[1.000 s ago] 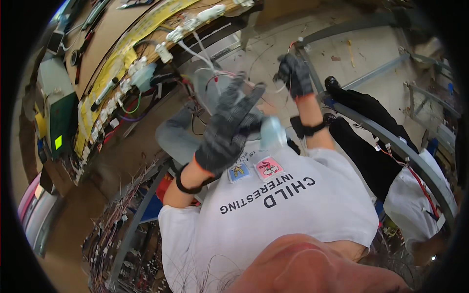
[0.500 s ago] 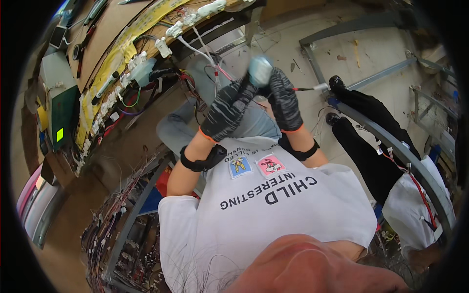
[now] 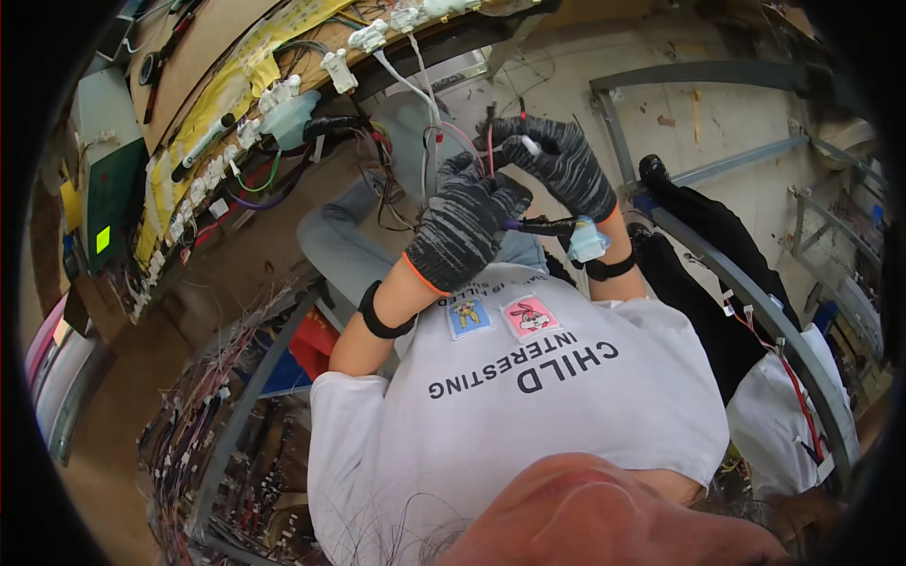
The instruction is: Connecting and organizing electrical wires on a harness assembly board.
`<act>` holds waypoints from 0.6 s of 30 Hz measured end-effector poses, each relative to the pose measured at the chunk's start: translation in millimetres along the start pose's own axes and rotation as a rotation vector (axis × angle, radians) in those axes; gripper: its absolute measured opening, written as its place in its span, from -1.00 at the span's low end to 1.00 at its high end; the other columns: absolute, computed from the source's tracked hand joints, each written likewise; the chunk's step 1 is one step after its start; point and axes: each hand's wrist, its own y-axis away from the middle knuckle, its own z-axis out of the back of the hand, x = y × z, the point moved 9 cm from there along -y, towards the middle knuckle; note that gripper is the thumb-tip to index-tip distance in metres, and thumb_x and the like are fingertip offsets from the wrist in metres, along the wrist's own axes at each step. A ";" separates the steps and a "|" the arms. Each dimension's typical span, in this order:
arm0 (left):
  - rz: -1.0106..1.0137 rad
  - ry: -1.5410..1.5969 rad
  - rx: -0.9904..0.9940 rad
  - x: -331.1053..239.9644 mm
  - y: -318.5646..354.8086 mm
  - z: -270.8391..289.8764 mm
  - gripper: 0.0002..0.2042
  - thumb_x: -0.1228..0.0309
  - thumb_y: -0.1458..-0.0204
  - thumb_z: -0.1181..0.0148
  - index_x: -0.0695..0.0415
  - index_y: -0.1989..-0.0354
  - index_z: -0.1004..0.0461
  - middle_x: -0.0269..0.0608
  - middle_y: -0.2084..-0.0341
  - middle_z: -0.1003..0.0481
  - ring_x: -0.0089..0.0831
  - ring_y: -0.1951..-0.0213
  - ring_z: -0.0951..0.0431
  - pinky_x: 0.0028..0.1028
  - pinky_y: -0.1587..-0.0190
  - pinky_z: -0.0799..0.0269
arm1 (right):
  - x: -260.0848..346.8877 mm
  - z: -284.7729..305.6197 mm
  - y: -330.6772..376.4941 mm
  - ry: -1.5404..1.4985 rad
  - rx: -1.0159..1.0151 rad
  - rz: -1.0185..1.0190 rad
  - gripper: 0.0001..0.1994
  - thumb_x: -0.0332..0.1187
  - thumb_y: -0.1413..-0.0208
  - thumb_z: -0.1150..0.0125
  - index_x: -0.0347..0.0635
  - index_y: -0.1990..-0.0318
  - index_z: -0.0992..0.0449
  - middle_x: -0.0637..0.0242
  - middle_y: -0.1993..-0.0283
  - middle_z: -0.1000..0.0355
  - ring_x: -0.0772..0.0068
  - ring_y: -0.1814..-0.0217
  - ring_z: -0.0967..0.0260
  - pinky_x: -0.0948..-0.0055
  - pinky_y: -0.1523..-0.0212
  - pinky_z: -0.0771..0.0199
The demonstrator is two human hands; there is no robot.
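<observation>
1. left hand (image 3: 464, 228): gloved, forearm angled up and inward, fingers closed around wires (image 3: 490, 151), tips upward.
2. right hand (image 3: 568, 168): gloved, just beside the left, fingers curled on a white plug (image 3: 531, 144).
3. wires sit between both hands, right of the counter (image 3: 219, 55).
4. black-taped cable (image 3: 545, 227) runs from left hand toward right wrist.

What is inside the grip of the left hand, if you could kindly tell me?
Thin wires stick up from the left hand, and a black-wrapped cable extends toward the right forearm. The glove covers whatever lies within the grip, so that cannot be seen.
</observation>
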 end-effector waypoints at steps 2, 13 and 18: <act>-0.003 -0.125 0.059 -3.3 -5.8 0.5 -0.76 0.50 0.14 -0.04 0.07 0.25 -0.51 -0.13 0.30 -0.51 -0.15 0.12 -0.44 -0.14 -0.05 -0.18 | 2.1 1.4 -10.7 -0.065 0.009 0.010 -0.74 -0.42 -0.09 -0.15 -0.35 0.08 -0.49 0.18 0.17 -0.50 0.43 0.15 -0.44 0.44 0.07 -0.42; 0.057 -0.193 -0.084 10.8 -14.9 23.5 -0.57 0.43 0.15 -0.13 -0.03 -0.01 -0.44 -0.02 -0.16 -0.19 0.07 -0.21 -0.11 -0.07 -0.23 -0.02 | 22.1 8.4 -70.8 -0.050 -0.360 0.119 -0.82 -0.38 -0.04 -0.21 -0.27 0.24 -0.56 0.26 0.35 -0.53 0.54 0.40 -0.44 0.53 0.33 -0.43; 0.081 -0.052 -0.114 10.1 -10.8 32.3 -0.55 0.40 0.10 -0.16 -0.05 -0.07 -0.40 0.08 -0.19 -0.12 0.08 -0.22 -0.10 -0.03 -0.24 0.01 | 36.8 11.2 -85.6 0.190 -0.380 0.181 -0.88 -0.42 -0.01 -0.21 -0.28 0.35 -0.57 0.26 0.43 -0.53 0.52 0.42 -0.44 0.50 0.33 -0.42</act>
